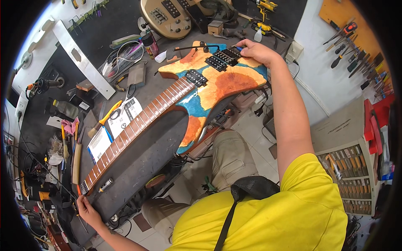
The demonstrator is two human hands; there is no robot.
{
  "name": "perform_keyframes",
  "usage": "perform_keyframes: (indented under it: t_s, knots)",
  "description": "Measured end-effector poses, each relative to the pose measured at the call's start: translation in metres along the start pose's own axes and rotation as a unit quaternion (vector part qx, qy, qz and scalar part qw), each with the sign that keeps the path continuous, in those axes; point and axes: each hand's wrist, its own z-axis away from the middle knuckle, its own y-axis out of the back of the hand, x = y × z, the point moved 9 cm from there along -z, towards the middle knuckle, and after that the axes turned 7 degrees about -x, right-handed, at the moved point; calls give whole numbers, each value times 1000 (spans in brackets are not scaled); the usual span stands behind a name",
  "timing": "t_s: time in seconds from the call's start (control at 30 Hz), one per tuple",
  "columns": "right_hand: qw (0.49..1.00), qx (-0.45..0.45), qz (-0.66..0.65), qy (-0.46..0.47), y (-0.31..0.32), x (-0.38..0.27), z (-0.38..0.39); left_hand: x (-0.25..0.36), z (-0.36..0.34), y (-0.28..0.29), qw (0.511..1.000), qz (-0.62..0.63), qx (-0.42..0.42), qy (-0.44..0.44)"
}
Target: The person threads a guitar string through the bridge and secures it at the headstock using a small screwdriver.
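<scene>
Clock face laid over the view, 12 at the far side. The guitar [194, 102], orange, tan and teal, lies face up on the dark bench [146, 161]: body at 12 to 1 o'clock, neck [138, 126] slanting down toward 8. Right hand [256, 52] at 1 o'clock, palm down at the body's far end, fingers bent inward by the black bridge [233, 54]; a speck of blue shows at the fingertips, but cannot tell whether they pinch anything. Left hand [90, 212] at 8, just beside the neck's far end, fingers drawn close together, narrow; cannot tell whether it grips anything. Small metal cylinder [106, 185] on the bench near it, toward 2 from that hand. Papers [99, 144] at 9, partly under the neck, with a yellow-handled brush [110, 112] just beside them. Dark bottle [149, 45] at 11, near the body's edge. Gold guitar [175, 28] between 11 and 12, beyond the body. Yellow drill [265, 7] at 1, past the right hand. Screwdrivers [351, 62] on the wall at 2; grey cabinet [335, 127] at 3 to 4, wooden-handled tools racked inside. Yellow shirt [259, 219] at 5.
</scene>
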Motion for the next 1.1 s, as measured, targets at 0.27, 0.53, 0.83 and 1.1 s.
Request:
perform_keyframes:
  t_s: [0.27, 0.53, 0.83, 1.1]
  knots:
    - [1000, -8, -1, 16, 2, 10, -11, 0, 0, 1, 1000, -6, -1, 2]
    - [999, 40, 23, 7, 3, 7, -7, -3, -1, -2, 1000, 7, -7, 4]
    - [999, 16, -37, 35, 5, 13, -12, -2, -1, -2, 1000, 7, -1, 3]
    - [998, 51, -3, 22, 4, 6, -6, 4, 0, -1, 1000, 12, -1, 1]
